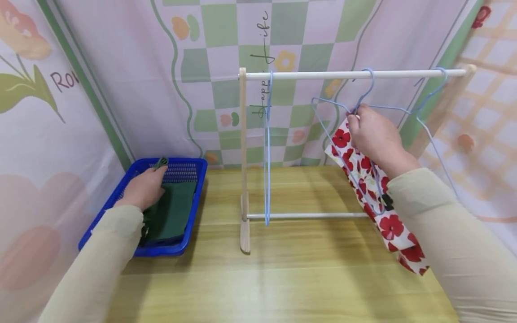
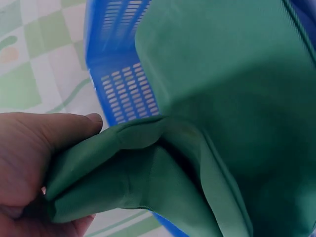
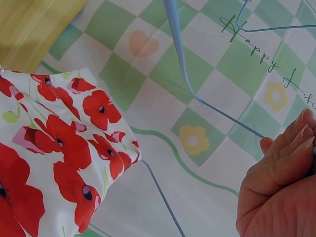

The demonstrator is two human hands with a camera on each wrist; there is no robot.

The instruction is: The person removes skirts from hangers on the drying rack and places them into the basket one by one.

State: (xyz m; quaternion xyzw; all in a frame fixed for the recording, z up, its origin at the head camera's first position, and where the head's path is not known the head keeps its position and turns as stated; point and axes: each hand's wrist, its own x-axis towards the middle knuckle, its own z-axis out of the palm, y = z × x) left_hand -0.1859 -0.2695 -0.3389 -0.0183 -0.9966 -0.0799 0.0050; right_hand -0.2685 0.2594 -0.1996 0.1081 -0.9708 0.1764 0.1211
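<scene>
My left hand (image 1: 144,187) is over the blue plastic basket (image 1: 203,168) and pinches a folded edge of dark green cloth (image 2: 128,173) between thumb and fingers. More green cloth (image 1: 177,208) lies flat in the basket. On the right, my right hand (image 1: 374,132) grips a light blue hanger (image 1: 369,85) at its neck, just below the hook, which is over the rack's top bar. A white cloth with red flowers (image 1: 392,226) hangs from this hanger, below the hand. In the right wrist view, curled fingers of the hand (image 3: 281,187) show at the lower right.
The rack has a white top bar (image 1: 299,75), a wooden post (image 1: 243,143) and a lower bar (image 1: 307,216). Two bare blue hangers hang there, one on the left (image 1: 267,157) and one on the far right (image 1: 434,143). Printed curtains (image 1: 222,27) stand behind the wooden table (image 1: 226,287).
</scene>
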